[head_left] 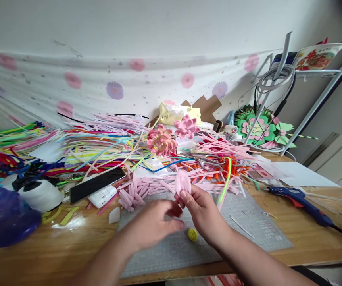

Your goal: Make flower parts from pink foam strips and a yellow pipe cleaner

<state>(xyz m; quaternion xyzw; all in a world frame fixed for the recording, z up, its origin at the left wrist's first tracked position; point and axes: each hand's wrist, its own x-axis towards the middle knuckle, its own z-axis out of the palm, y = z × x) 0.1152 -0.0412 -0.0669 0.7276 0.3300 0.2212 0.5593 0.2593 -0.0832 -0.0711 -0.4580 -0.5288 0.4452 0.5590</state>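
My right hand (199,208) pinches a small pink pipe-cleaner petal (183,182) and holds it upright above the grey cutting mat (248,234). My left hand (156,222) sits just left of it, fingers curled, thumb and fingertips reaching toward the petal's base; what it holds, if anything, I cannot make out. A small yellow coiled piece (192,234) lies on the mat under my right hand. A heap of bent pink pipe cleaners (141,190) lies just beyond the mat. Two finished pink flowers (161,141) stand behind.
Piles of coloured pipe cleaners (84,147) cover the wooden table's back. A black phone (96,184) on a white power bank lies at the left, a blue glue gun (300,200) at the right, scissors (206,161) in the pile, a purple bag (1,214) at far left.
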